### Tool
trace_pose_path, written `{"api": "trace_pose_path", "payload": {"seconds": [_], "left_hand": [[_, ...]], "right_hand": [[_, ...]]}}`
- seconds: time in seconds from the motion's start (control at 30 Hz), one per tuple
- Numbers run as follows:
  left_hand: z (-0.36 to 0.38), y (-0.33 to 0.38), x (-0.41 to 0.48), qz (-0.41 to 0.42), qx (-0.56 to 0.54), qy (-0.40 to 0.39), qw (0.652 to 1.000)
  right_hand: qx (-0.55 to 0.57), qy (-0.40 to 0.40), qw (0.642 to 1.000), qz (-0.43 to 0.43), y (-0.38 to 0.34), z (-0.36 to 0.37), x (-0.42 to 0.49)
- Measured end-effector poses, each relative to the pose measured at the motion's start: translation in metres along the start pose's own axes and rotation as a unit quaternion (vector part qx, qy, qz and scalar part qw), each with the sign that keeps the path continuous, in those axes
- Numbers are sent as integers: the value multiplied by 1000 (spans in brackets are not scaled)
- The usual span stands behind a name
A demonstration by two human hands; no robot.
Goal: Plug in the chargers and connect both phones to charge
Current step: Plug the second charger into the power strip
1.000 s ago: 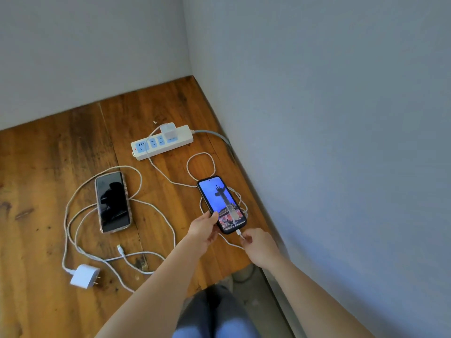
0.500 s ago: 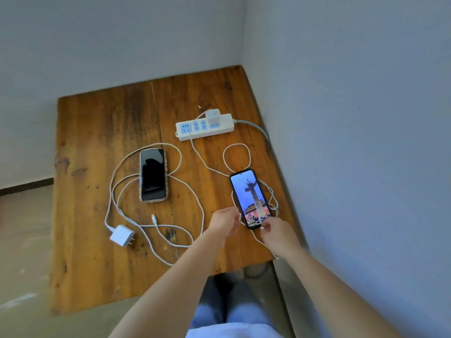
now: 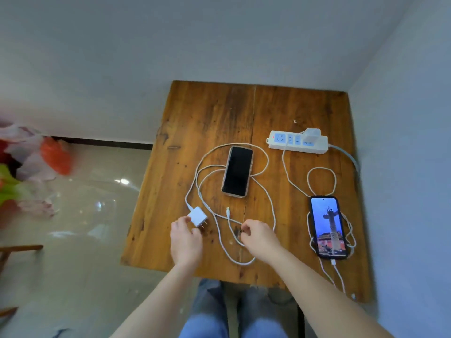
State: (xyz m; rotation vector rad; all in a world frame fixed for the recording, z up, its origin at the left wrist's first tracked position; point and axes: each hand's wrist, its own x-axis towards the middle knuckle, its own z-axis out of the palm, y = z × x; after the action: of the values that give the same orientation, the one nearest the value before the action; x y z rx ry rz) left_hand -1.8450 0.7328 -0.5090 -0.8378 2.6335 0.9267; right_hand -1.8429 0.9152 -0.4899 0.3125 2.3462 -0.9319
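On the wooden table [image 3: 195,123], a white power strip [image 3: 317,148] lies at the back right with one white charger [image 3: 312,133] plugged into it. Its cable runs to the lit phone [image 3: 328,226] at the right, plugged in at the phone's near end. A dark-screened phone [image 3: 237,170] lies in the middle inside loops of a second white cable [image 3: 267,198], whose free connector [image 3: 228,211] rests on the wood. My left hand [image 3: 185,237] has its fingertips around the loose white charger [image 3: 198,216]. My right hand [image 3: 256,234] is curled over that cable; whether it grips it is unclear.
Grey walls close the table in at the back and right. The table's left and near edges drop to a glossy tiled floor [image 3: 85,215]. Blurred colourful bags [image 3: 36,162] sit at the far left. My knees [image 3: 234,320] are under the near edge.
Both hands left the lit phone, which now lies plugged in, and moved left to the loose charger and its cable. The camera swung left, so the table sits further right in view.
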Motion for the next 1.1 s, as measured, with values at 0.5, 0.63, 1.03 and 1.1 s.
{"api": "trace_pose_path", "payload": {"seconds": [0.5, 0.63, 1.03, 1.1], "left_hand": [[-54, -52, 87, 141, 322, -259, 900], [-68, -29, 106, 125, 336, -307, 881], [-5, 124, 113, 249, 257, -245, 901], [15, 151, 108, 282, 242, -244, 896]], "right_hand": [[-219, 32, 975, -16, -108, 100, 80], [34, 13, 998, 49, -127, 70, 93], [248, 129, 960, -9, -103, -123, 118], [246, 139, 959, -5, -84, -153, 129]]}}
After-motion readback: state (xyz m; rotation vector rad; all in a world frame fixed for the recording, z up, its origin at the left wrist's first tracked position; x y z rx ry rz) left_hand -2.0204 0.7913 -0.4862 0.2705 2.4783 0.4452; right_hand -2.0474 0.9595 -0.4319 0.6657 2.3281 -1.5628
